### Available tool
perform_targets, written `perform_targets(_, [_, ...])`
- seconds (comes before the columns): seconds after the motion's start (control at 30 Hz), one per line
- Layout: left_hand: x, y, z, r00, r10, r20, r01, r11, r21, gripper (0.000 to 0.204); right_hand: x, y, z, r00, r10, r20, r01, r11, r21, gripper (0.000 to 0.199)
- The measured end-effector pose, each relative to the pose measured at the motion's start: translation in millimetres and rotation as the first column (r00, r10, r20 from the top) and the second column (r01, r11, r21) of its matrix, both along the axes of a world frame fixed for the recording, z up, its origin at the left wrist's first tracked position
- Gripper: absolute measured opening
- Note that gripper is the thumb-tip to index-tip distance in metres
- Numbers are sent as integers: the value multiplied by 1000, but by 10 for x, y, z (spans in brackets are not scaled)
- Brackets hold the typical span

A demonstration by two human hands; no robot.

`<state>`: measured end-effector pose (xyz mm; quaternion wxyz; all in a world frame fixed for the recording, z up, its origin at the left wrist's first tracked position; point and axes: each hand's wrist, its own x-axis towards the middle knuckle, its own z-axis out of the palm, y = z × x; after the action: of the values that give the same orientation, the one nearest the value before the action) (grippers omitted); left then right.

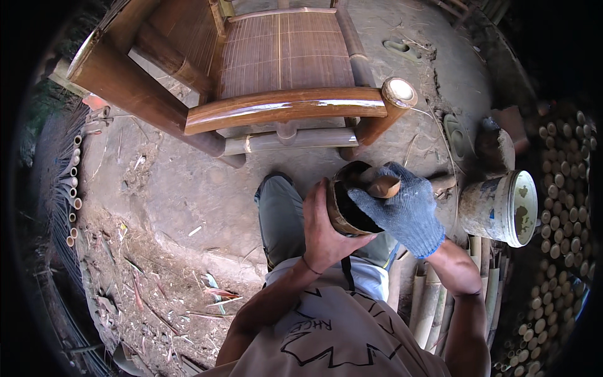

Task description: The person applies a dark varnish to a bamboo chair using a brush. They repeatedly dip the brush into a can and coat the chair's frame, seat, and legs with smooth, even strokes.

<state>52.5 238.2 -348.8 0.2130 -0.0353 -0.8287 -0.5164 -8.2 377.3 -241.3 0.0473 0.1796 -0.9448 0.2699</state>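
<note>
My left hand (323, 226) is bare and curls round the side of a round brown container (338, 210) with a dark inside. The container is tilted in front of my knees. My right hand (411, 204) wears a grey-blue knitted glove. Its fingers are closed on a wooden-handled tool (384, 186) over the container's mouth. The tool's working end is hidden by the glove and the dark inside. Just beyond my hands stands a brown bamboo chair (286, 108) with a slatted seat (282, 53) and a glossy front rail.
A stained white bucket (487, 207) stands to my right, beside bamboo poles (430, 301). Stacked bamboo ends (565, 188) line the far right. Sandals (455, 135) lie near the chair. Thin bamboo tubes (74, 188) are at the left; shavings (169, 283) litter the ground.
</note>
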Motion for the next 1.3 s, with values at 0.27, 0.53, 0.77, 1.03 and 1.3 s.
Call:
perform_targets(0.27, [-26, 44, 36, 988, 87, 127, -87, 996, -4, 126, -115, 311, -54, 979, -44, 198, 184, 599, -779, 18])
perform_targets(0.53, [133, -395, -14, 945, 246, 214, -260, 965, 40, 129, -263, 158, -1112, 563, 686, 462, 738, -165, -654, 53])
perform_targets(0.77, [474, -1181, -245, 930, 343, 135, -360, 924, 131, 121, -550, -1194, -416, 715, 687, 125, 406, -263, -875, 54])
perform_targets(1.03, [1154, -2509, -631, 934, 331, 136, -356, 899, 255, 120, -1075, -2692, 615, 76, 277, -958, -645, 746, 165, 45])
perform_targets(1.3, [1662, -3352, -818, 947, 308, 85, -319, 888, 332, 118, -705, -3127, -1303, 284, 766, -577, -404, 641, 652, 35])
